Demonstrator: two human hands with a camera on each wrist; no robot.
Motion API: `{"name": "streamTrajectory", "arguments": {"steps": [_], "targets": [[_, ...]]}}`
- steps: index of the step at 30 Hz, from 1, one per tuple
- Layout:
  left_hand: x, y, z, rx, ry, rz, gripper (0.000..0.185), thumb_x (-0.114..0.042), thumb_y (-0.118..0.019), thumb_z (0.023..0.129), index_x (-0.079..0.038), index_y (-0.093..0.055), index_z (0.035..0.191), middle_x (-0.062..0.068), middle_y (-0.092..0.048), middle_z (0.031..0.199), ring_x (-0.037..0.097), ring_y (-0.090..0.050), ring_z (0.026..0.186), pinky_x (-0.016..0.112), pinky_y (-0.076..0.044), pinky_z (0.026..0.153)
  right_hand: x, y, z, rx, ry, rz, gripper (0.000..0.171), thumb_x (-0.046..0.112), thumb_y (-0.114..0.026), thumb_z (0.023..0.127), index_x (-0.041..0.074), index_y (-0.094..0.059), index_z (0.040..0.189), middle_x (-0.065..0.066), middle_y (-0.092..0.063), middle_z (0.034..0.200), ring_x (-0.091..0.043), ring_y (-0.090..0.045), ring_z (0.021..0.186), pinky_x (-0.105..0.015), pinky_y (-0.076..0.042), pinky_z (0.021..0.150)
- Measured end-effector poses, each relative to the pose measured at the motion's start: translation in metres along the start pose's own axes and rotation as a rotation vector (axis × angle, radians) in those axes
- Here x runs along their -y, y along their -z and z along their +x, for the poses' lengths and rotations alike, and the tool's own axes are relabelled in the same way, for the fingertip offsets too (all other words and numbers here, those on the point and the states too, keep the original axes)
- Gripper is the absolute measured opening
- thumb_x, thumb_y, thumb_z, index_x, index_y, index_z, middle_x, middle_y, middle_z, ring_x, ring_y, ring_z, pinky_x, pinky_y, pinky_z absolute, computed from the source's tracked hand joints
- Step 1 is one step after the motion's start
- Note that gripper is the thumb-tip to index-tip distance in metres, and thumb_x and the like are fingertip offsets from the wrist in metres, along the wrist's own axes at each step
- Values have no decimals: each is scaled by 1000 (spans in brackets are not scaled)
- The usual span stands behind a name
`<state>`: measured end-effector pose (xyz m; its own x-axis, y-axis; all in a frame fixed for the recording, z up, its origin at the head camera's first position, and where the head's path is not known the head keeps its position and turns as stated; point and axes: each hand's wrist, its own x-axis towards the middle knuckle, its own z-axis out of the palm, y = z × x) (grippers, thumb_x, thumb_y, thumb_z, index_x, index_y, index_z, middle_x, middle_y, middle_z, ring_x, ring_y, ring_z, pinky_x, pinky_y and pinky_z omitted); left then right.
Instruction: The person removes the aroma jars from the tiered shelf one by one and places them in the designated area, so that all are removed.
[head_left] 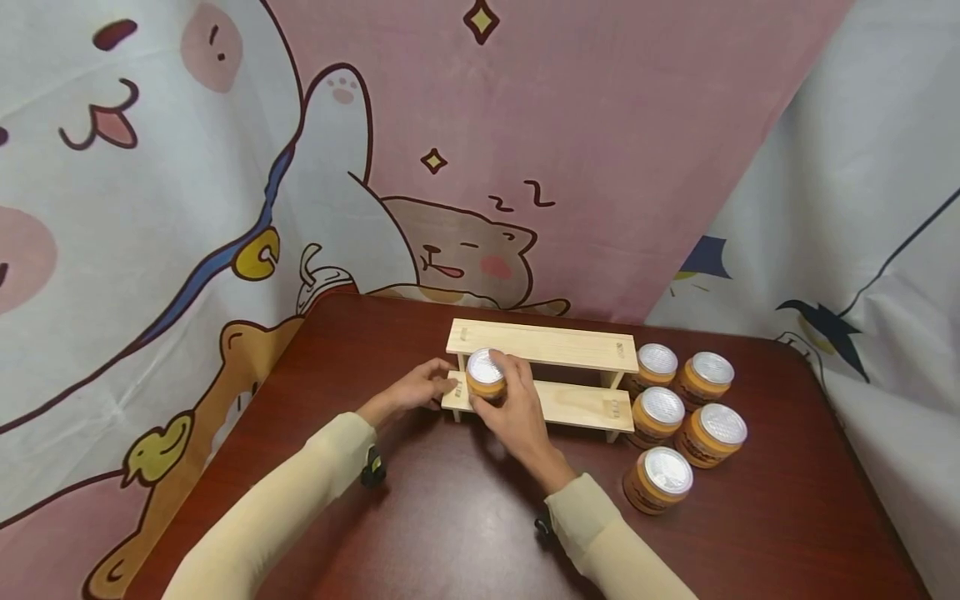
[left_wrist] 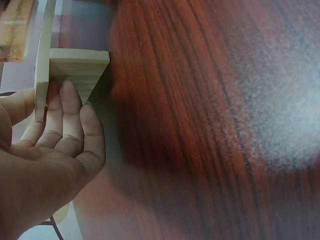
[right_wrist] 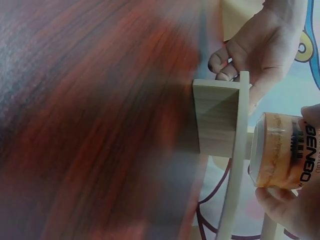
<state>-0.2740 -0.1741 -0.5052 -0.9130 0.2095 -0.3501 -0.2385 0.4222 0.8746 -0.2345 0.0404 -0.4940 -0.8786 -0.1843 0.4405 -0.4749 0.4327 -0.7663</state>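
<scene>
A two-step wooden shelf of pale boards stands on the table. At the left end of its lower step, my left hand grips the board edge; the left wrist view has the thumb on one face and the curled fingers on the other, beside the wooden support. My right hand holds an orange-labelled jar with a silvery top, fingers and thumb on opposite sides. This jar is upright at the lower step's left end, its base close over the board in the right wrist view.
Several similar jars stand grouped on the dark red-brown table, to the right of the shelf. One jar is nearer the front. A cloth with cartoon animals hangs behind the table and along its sides.
</scene>
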Motion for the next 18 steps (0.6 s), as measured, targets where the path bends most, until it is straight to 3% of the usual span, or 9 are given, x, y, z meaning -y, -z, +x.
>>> {"name": "streamTrajectory", "arguments": {"steps": [18], "targets": [[-1,-1,-2,2,-3,-16,36,-22,-56,103,-5,-49,133,9,-68,100,15,-65,82,35,-55,73,19,17,3,-5,66,28,74,13,-84,77,16,-49,142,-15,-51,131,-32,-58,119,-50,-50,98]]}}
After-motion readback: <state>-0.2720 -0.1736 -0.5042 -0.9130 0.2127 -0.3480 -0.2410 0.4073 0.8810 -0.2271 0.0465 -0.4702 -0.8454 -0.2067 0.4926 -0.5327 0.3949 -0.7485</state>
